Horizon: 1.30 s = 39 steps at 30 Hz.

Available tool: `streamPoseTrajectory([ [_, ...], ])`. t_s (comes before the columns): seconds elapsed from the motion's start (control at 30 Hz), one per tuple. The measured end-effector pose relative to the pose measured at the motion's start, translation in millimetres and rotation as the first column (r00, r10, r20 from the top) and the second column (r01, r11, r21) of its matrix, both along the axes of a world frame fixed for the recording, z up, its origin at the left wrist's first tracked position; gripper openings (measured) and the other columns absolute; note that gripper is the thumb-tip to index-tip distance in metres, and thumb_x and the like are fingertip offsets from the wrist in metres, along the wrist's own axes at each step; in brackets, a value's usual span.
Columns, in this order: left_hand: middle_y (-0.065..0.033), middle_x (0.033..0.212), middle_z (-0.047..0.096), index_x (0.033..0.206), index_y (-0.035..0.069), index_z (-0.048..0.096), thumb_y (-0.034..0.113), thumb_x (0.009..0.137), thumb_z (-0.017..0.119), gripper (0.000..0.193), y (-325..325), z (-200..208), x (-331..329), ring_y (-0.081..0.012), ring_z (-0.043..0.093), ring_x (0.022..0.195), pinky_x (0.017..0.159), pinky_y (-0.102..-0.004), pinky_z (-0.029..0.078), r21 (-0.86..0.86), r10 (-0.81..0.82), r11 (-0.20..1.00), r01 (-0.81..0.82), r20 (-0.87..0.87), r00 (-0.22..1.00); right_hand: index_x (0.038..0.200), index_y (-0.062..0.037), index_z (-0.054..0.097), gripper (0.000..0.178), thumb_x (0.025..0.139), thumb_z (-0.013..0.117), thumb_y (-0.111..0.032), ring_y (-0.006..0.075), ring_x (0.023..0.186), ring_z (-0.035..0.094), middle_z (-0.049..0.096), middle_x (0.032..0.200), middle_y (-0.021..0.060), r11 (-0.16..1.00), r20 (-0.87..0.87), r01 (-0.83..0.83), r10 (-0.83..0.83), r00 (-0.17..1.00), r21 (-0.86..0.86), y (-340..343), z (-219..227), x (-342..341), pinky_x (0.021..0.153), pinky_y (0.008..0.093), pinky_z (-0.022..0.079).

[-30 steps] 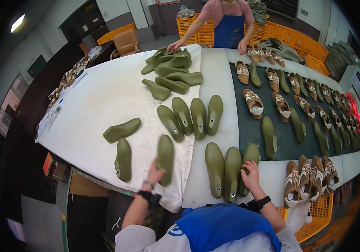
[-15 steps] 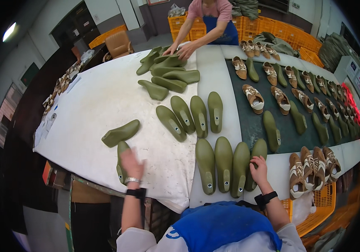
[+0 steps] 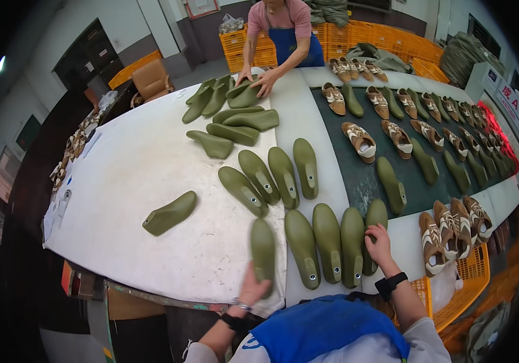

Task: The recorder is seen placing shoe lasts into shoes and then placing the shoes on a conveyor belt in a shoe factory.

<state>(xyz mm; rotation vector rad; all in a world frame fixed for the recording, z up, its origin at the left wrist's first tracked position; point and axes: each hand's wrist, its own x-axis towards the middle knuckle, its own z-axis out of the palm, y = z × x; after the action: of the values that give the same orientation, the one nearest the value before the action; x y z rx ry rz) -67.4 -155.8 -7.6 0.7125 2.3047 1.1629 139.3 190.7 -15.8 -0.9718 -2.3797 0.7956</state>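
Observation:
My left hand (image 3: 252, 287) is closed on the heel end of an olive-green shoe last (image 3: 263, 242), which is at the near right edge of the white-covered area. My right hand (image 3: 380, 245) grips the right side of another green last (image 3: 376, 213), the rightmost of a near row. Between the hands lie more lasts of that row, one of them here (image 3: 302, 245), with their toes pointing away from me. Farther off is a second row of several lasts (image 3: 283, 175). A single last (image 3: 170, 213) lies on its side to the left.
Across the table a person (image 3: 283, 42) in a blue apron handles a pile of lasts (image 3: 214, 100). Brown-and-white shoes (image 3: 356, 140) and lasts stand on a dark green conveyor belt (image 3: 356, 187) at right. More shoes (image 3: 432, 242) sit at the near right, above an orange crate (image 3: 462, 290).
My left hand has carried a last rightward from beside the lone last on the white cover to near the row. My right hand stays on its last. The other person has shifted lasts in the pile.

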Motion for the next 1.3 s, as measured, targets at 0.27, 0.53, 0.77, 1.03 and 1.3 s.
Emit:
streamPoseTrajectory([
  [0.27, -0.0241, 0.137, 0.026, 0.134, -0.004, 0.022, 0.034, 0.082, 0.061, 0.075, 50, -30, -45, -0.0382, 0.023, 0.128, 0.107, -0.0403, 0.020, -0.040, -0.379, 0.925, 0.377, -0.043, 0.924, 0.085, -0.0048, 0.063, 0.016, 0.070, 0.063, -0.008, 0.0387, 0.114, 0.045, 0.060, 0.107, 0.0126, 0.997, -0.017, 0.082, -0.082, 0.996, 0.002, 8, -3, 13, 0.098, 0.0427, 0.037],
  [0.53, -0.0237, 0.115, 0.053, 0.120, 0.000, 0.050, 0.014, 0.078, 0.060, 0.045, -80, 64, -309, -0.0354, 0.050, 0.109, 0.094, -0.0422, 0.039, -0.543, 0.117, 0.726, -0.422, -0.507, 0.854, 0.077, -0.0019, 0.063, 0.014, 0.067, 0.056, -0.008, 0.0344, 0.100, 0.050, 0.060, 0.100, 0.0135, 0.997, -0.063, 0.009, -0.004, 0.998, 0.079, 11, 2, 14, 0.088, 0.0397, 0.043],
  [0.77, -0.0189, 0.103, 0.061, 0.108, -0.005, 0.057, 0.022, 0.078, 0.060, 0.041, -100, 46, -337, -0.0308, 0.058, 0.095, 0.080, -0.0391, 0.047, -0.645, 0.086, 0.710, -0.282, -0.318, 0.944, 0.078, -0.0032, 0.063, 0.013, 0.070, 0.056, -0.011, 0.0357, 0.107, 0.049, 0.062, 0.101, 0.0106, 0.992, -0.059, 0.104, -0.099, 0.993, 0.078, 5, 5, 20, 0.096, 0.0398, 0.039],
  [1.03, -0.0178, 0.099, 0.062, 0.109, -0.005, 0.056, 0.024, 0.079, 0.060, 0.042, -106, 57, -278, -0.0295, 0.059, 0.089, 0.076, -0.0372, 0.049, -0.758, 0.098, 0.646, 0.090, 0.199, 0.975, 0.082, -0.0043, 0.064, 0.014, 0.071, 0.057, -0.012, 0.0343, 0.110, 0.048, 0.060, 0.106, 0.0111, 0.997, 0.020, 0.064, -0.065, 0.998, 0.052, 5, 13, -3, 0.094, 0.0388, 0.040],
  [1.3, -0.0098, 0.082, 0.064, 0.097, -0.002, 0.058, 0.051, 0.080, 0.057, 0.056, 32, 63, -115, -0.0155, 0.063, 0.067, 0.059, -0.0251, 0.052, -0.419, -0.233, 0.734, 0.535, 0.584, 0.777, 0.083, -0.0048, 0.064, 0.014, 0.071, 0.062, -0.011, 0.0378, 0.111, 0.046, 0.060, 0.106, 0.0118, 0.985, -0.003, 0.162, -0.162, 0.987, 0.058, 5, 10, 23, 0.096, 0.0418, 0.037],
])
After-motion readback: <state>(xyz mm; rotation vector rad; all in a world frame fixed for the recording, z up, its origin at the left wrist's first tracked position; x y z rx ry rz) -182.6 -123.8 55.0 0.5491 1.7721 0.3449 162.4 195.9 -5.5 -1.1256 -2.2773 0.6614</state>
